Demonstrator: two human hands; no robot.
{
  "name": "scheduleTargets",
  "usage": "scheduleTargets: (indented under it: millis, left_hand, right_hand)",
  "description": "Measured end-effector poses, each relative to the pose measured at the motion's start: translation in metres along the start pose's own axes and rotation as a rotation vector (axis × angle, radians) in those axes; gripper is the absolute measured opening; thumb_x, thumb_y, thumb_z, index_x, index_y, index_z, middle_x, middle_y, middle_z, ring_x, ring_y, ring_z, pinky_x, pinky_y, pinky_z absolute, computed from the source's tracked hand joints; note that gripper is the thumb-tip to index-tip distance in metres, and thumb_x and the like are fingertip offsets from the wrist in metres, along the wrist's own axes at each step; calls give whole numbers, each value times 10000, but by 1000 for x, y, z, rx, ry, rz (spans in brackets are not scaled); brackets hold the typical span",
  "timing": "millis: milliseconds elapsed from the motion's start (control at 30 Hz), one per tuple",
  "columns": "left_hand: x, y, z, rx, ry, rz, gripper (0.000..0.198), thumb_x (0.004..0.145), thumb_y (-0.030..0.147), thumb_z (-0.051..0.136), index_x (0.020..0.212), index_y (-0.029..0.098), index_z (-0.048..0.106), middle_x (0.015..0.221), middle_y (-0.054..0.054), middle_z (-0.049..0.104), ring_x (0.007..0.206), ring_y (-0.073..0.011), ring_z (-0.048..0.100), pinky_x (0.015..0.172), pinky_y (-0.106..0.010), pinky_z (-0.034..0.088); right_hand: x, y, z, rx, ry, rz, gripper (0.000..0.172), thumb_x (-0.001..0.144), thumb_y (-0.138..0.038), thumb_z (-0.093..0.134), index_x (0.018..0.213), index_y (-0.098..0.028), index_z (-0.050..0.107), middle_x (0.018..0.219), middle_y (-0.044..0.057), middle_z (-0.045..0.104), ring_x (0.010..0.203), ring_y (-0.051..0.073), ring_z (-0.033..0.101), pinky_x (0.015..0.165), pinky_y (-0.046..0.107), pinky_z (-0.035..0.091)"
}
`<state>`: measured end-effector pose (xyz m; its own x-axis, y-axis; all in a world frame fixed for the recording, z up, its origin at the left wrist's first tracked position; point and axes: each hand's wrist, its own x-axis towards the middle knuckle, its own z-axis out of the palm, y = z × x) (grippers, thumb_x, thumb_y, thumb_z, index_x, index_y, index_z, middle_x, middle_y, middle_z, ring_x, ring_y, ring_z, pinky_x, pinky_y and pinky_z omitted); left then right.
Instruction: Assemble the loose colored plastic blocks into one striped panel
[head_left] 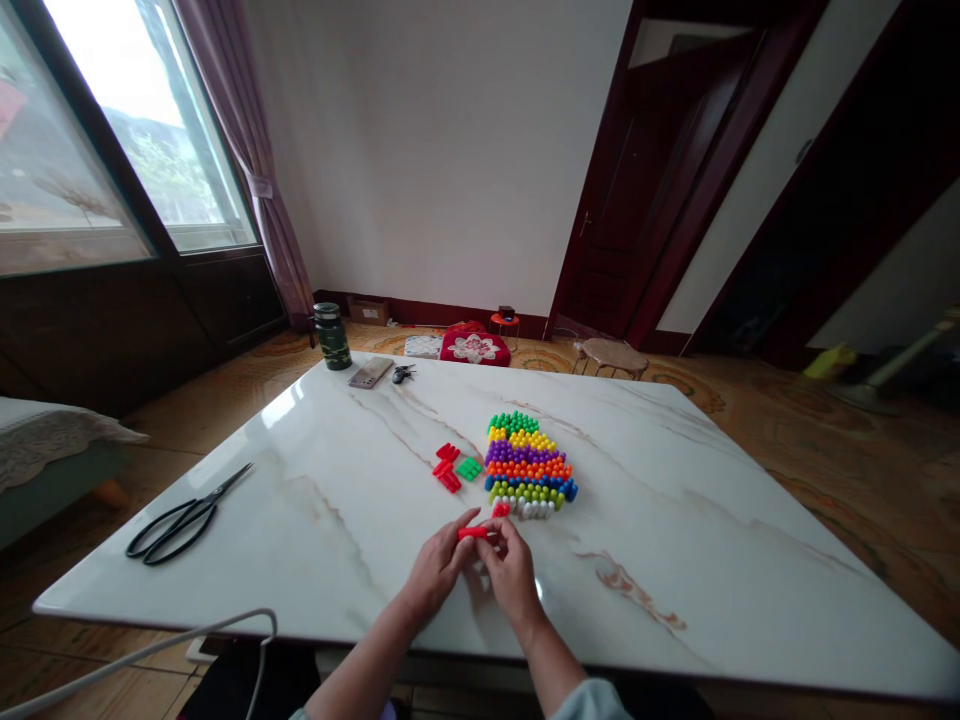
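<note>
Both my left hand [437, 562] and my right hand [511, 570] pinch a small red plastic piece [472, 533] between them, just above the table near its front edge. Beyond the fingertips lie a few more red pieces [501, 510]. Rows of bead-like plastic pieces [525, 470] in green, yellow, purple, orange, blue, lime and white sit just past my hands. To their left is a cluster of red pieces [447, 468], with a small green group [469, 468] beside it. My fingers partly cover the held piece.
Black-handled scissors [180, 520] lie at the table's left. A dark patterned flask [332, 337], a phone [371, 373] and keys [403, 373] stand or lie near the far left corner. A pale cable [187, 635] crosses the front left edge of the marbled table [675, 480].
</note>
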<state>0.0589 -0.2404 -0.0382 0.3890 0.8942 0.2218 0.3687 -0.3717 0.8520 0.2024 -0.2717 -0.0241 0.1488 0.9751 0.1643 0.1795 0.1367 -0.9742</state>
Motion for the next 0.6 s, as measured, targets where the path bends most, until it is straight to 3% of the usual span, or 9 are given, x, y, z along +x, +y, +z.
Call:
scheduleTargets:
  millis: [133, 333, 500, 600]
  left_hand:
    - [1, 3, 1, 29, -9, 8, 453, 933, 427, 398, 1324, 230, 515, 985, -50, 714, 924, -172, 647, 891, -296, 484]
    - [4, 7, 1, -54, 0, -60, 432, 926, 446, 403, 1250, 206, 558, 844, -30, 712, 792, -158, 643, 803, -278, 490]
    - [2, 7, 1, -91, 4, -81, 402, 917, 440, 429, 1214, 212, 576, 855, -35, 716, 806, -164, 652, 788, -273, 488]
    - [2, 6, 1, -109, 20, -91, 380, 914, 431, 437, 1180, 212, 595, 849, -40, 721, 809, -168, 663, 789, -279, 496]
  right_hand:
    - [4, -5, -25, -56, 71, -66, 195, 869, -364, 521, 901, -184, 587, 836, 61, 684, 717, 179, 648, 649, 271, 522]
    - [16, 10, -75, -657, 167, -296, 179, 863, -226, 483, 887, -208, 660, 912, 52, 658, 805, 166, 629, 710, 256, 491]
    - [12, 30, -76, -665, 263, -341, 206, 890, -240, 454, 997, -193, 623, 999, 71, 628, 814, 158, 629, 725, 265, 506]
    - [4, 32, -70, -646, 331, -306, 170, 897, -291, 472, 924, -181, 599, 952, 71, 608, 703, 140, 599, 671, 265, 500]
